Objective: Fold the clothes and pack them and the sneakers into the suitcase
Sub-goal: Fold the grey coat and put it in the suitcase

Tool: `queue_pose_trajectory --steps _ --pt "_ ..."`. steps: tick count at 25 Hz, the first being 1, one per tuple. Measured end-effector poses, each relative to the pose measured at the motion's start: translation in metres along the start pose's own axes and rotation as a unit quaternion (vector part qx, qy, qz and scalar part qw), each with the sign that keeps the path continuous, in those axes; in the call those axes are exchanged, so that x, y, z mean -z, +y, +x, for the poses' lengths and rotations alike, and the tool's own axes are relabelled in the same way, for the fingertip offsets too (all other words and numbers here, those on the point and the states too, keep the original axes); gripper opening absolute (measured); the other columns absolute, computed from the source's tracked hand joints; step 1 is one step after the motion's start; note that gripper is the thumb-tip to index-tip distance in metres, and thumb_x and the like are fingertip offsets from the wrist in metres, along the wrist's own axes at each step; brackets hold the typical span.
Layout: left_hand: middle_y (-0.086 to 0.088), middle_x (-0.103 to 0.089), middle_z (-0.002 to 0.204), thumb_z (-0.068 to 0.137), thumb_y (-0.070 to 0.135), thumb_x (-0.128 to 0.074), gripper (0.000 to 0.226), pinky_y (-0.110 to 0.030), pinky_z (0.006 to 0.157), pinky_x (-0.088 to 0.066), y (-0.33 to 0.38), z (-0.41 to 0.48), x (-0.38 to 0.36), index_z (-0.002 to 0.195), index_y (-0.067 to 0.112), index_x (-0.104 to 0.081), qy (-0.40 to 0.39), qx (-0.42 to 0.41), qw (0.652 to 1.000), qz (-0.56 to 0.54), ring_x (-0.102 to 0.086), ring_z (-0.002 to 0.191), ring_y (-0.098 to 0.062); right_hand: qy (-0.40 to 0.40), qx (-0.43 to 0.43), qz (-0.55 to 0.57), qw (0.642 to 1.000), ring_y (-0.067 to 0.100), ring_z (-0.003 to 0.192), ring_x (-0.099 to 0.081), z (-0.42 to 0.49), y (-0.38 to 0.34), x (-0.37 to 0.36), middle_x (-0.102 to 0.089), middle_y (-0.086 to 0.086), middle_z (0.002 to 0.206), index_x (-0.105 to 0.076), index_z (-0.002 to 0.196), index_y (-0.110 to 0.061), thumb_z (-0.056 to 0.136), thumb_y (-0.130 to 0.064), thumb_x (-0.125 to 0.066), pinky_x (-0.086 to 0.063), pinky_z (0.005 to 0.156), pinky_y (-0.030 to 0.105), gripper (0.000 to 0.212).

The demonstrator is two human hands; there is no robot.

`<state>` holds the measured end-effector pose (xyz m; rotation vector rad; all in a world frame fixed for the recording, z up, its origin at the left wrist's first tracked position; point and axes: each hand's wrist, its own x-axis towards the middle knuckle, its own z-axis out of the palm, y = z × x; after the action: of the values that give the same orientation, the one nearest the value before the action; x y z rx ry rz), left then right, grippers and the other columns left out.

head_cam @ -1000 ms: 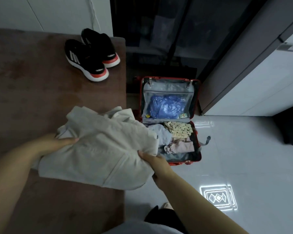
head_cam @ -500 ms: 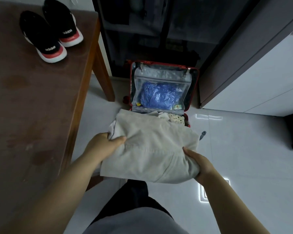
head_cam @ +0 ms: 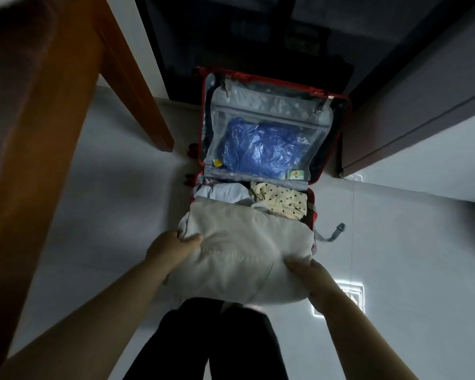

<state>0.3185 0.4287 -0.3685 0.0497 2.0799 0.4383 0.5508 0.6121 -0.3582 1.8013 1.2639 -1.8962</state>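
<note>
A folded beige garment (head_cam: pixel 242 250) hangs over the near half of the open red suitcase (head_cam: pixel 343 105) on the floor. My left hand (head_cam: pixel 173 248) grips its left edge and my right hand (head_cam: pixel 310 275) grips its right edge. Beyond the garment, a pale blue piece (head_cam: pixel 225 192) and a cream polka-dot piece (head_cam: pixel 280 200) lie in the case's lower half. The raised lid holds a blue plastic bag (head_cam: pixel 261 149) behind a clear zip pocket. The sneakers are out of view.
A wooden table (head_cam: pixel 33 111) fills the left, with one leg (head_cam: pixel 137 86) standing close to the suitcase. A dark cabinet (head_cam: pixel 412 113) stands at the right. A grey strap (head_cam: pixel 332 234) trails from the case onto the white tiled floor. My dark trouser legs (head_cam: pixel 225 341) are below.
I have carried the beige garment off the table and down over the suitcase. The view has dropped toward the floor, and the sneakers have left the frame.
</note>
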Motion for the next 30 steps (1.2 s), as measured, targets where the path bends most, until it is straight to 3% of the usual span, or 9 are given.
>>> queue_pose_trajectory --steps 4,8,14,18,21,24,25,27,30 --pt "-0.013 -0.051 0.134 0.079 0.070 -0.046 0.080 -0.035 0.099 -0.042 -0.007 0.161 -0.056 0.132 0.011 -0.049 0.035 0.018 0.995 0.087 -0.050 0.120 -0.032 0.068 0.036 -0.114 0.990 0.024 0.093 -0.054 0.171 -0.001 -0.033 -0.058 0.005 0.097 -0.050 0.109 -0.010 0.088 -0.040 -0.057 -0.045 0.083 0.034 0.037" --pt "-0.016 -0.048 0.136 0.089 0.063 -0.037 0.072 -0.035 0.103 -0.034 -0.028 0.303 -0.111 0.132 0.005 -0.047 0.112 0.036 0.972 0.205 -0.042 0.126 -0.033 0.112 0.120 -0.219 0.962 0.031 0.098 -0.058 0.333 0.025 -0.053 -0.062 0.019 0.110 -0.055 0.114 0.000 0.094 -0.041 -0.046 -0.045 0.089 0.037 0.047" --pt "-0.009 -0.039 0.138 0.092 0.055 -0.040 0.059 -0.034 0.102 -0.025 -0.051 0.408 -0.168 0.130 0.011 -0.050 0.192 -0.099 0.887 0.409 -0.033 0.124 -0.027 0.142 0.165 -0.361 0.907 0.035 0.104 -0.059 0.478 0.063 -0.057 -0.064 0.023 0.112 -0.063 0.110 -0.001 0.098 -0.039 -0.036 -0.041 0.081 0.032 0.048" --pt "-0.015 -0.050 0.104 0.057 0.035 -0.084 0.062 -0.041 0.074 -0.045 -0.045 0.399 -0.153 0.103 0.006 -0.054 0.328 -0.290 0.820 0.369 -0.048 0.089 -0.032 0.149 0.163 -0.373 0.901 0.036 0.102 -0.060 0.467 0.069 -0.056 -0.065 0.023 0.109 -0.064 0.109 0.000 0.096 -0.041 -0.039 -0.044 0.081 0.034 0.049" --pt "-0.006 -0.040 0.123 0.077 0.041 -0.053 0.046 -0.038 0.079 -0.049 -0.042 0.387 -0.181 0.119 0.023 -0.044 0.259 -0.418 0.784 0.378 -0.048 0.100 -0.025 0.104 0.147 -0.356 0.917 0.037 0.107 -0.058 0.458 0.057 -0.059 -0.063 0.026 0.113 -0.062 0.111 0.003 0.098 -0.037 -0.037 -0.043 0.089 0.035 0.049" --pt "0.000 0.011 0.157 0.072 0.078 0.006 0.080 -0.048 0.113 -0.015 -0.038 0.402 -0.207 0.142 0.042 0.019 0.121 -0.332 0.831 0.430 -0.003 0.144 -0.027 0.146 0.177 -0.298 0.927 0.037 0.108 -0.056 0.459 0.052 -0.056 -0.061 0.021 0.115 -0.052 0.117 0.000 0.097 -0.034 -0.043 -0.041 0.085 0.034 0.041" --pt "0.002 0.024 0.155 0.065 0.082 0.011 0.081 -0.048 0.115 -0.006 -0.037 0.408 -0.211 0.134 0.045 0.030 0.115 -0.311 0.842 0.425 0.010 0.144 -0.027 0.208 0.246 -0.279 0.904 0.037 0.104 -0.056 0.457 0.055 -0.055 -0.060 0.018 0.111 -0.048 0.114 -0.004 0.095 -0.031 -0.047 -0.040 0.082 0.035 0.033" --pt "0.004 0.028 0.153 0.070 0.083 -0.005 0.080 -0.051 0.115 -0.003 -0.026 0.416 -0.214 0.133 0.047 0.031 0.114 -0.287 0.853 0.421 0.016 0.143 -0.028 0.297 0.458 -0.333 0.769 0.032 0.094 -0.051 0.450 0.063 -0.056 -0.054 0.015 0.102 -0.043 0.104 -0.011 0.087 -0.027 -0.048 -0.040 0.081 0.040 0.024" --pt "0.003 0.024 0.155 0.083 0.073 -0.028 0.080 -0.056 0.114 -0.006 -0.011 0.426 -0.211 0.141 0.046 0.020 0.081 -0.273 0.860 0.423 0.014 0.144 -0.030 0.181 0.548 -0.582 0.573 0.037 0.125 -0.036 0.461 0.086 -0.068 -0.040 0.018 0.137 -0.040 0.131 -0.015 0.073 -0.060 -0.048 -0.026 0.105 0.052 0.074"
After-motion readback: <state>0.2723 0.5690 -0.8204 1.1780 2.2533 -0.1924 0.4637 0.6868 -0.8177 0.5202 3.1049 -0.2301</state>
